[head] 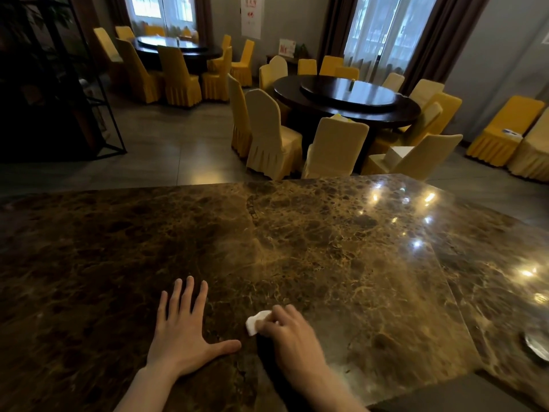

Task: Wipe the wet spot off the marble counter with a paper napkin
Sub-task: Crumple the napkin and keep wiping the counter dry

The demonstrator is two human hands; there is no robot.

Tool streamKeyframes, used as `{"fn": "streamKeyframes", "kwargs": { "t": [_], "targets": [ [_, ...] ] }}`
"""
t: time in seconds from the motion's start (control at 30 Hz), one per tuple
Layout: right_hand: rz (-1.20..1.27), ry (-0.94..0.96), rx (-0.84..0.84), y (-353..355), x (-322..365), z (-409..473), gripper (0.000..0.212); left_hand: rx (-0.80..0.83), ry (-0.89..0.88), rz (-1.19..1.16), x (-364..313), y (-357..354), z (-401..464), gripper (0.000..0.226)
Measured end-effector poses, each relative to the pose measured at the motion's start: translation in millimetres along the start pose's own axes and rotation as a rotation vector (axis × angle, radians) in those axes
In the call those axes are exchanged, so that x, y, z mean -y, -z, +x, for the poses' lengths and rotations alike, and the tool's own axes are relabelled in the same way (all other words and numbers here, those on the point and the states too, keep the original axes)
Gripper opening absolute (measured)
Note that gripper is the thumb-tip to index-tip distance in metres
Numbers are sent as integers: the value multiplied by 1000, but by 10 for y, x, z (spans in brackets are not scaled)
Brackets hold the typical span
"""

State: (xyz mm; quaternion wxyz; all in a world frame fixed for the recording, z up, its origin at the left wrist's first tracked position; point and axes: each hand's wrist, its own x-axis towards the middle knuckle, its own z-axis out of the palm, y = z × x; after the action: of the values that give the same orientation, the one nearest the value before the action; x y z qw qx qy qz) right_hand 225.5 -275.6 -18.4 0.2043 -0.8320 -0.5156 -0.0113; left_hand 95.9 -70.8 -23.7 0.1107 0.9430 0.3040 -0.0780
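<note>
A person stands at the near edge of a broad, polished brown marble counter point(297, 248) veined in gold, both bare forearms reaching onto it. The left hand point(181, 331) lies flat on the stone, palm down, fingers spread and released, thumb pointing right toward the other hand — it grips nothing. Just to its right, the right hand point(292, 337) is curled over a small crumpled white paper napkin point(256, 321), fingertips pinching it and pressing it onto the marble; the napkin's white edge pokes out on the left side of the fingers. No wet spot can be made out under the hand, though ceiling lights glint on the stone toward the far right. Beyond the counter's far edge sit a round dark wooden dining table point(347, 96) ringed by yellow fabric-covered chairs point(267, 135), and a second such table point(178, 49) at far left near a curtained window.
</note>
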Motion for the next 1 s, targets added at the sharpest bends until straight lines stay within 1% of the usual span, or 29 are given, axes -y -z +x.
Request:
{"fn": "streamKeyframes", "kwargs": {
  "t": [0.03, 0.1, 0.13, 0.17, 0.2, 0.23, 0.33, 0.37, 0.43, 0.47, 0.57, 0.63, 0.7, 0.73, 0.77, 0.83, 0.93, 1.0],
  "targets": [
    [-24, -82, -43, 52, -168, 3, 14, 2, 2, -2, -4, 5, -6, 150],
    [-58, -330, -168, 165, -502, 29, 11, -4, 8, -11, -18, 13, -17, 150],
    [-70, -426, -199, 191, -577, 45, 11, -6, 10, -12, -27, 14, -19, 150],
    [-80, -475, -205, 183, -566, 74, 10, -4, 13, -11, -29, 14, -17, 150],
    [-76, -478, -194, 135, -485, 108, 9, 1, 13, -8, -32, 14, -16, 150],
    [-48, -434, -164, 59, -337, 135, 7, 7, 10, -5, -32, 11, -11, 150],
    [42, -146, -30, -160, 194, 133, 11, 10, 6, 0, -8, 2, 4, 145],
    [56, -74, 5, -175, 272, 112, 12, 6, 5, 0, -1, -4, 4, 142],
    [38, -21, -17, -81, 158, 103, 12, -21, 5, -24, 0, -20, 9, 135],
    [27, -61, -46, -4, 20, 106, 11, -33, 8, -43, -2, -24, 13, 132],
    [-62, -358, -179, 229, -628, 82, 5, -27, 12, -24, -10, -28, 4, 131],
    [-100, -549, -234, 398, -1057, 38, 13, -27, 19, -4, -11, -35, 11, 131],
    [-144, -685, -261, 461, -1212, 38, 18, -39, 25, -8, -21, -41, 19, 132],
    [-164, -715, -272, 437, -1160, 75, 17, -41, 28, -11, -29, -44, 23, 131],
    [-165, -706, -272, 379, -1042, 133, 12, -42, 32, -9, -35, -49, 24, 131],
    [-107, -598, -235, 170, -661, 260, 8, -49, 33, 1, -38, -55, 23, 131],
    [35, -322, -134, -93, -44, 340, 12, -55, 26, -3, -20, -50, 24, 132],
    [61, -116, -54, -112, 176, 276, 14, -74, 20, -12, -17, -54, 19, 134]
  ]
}}
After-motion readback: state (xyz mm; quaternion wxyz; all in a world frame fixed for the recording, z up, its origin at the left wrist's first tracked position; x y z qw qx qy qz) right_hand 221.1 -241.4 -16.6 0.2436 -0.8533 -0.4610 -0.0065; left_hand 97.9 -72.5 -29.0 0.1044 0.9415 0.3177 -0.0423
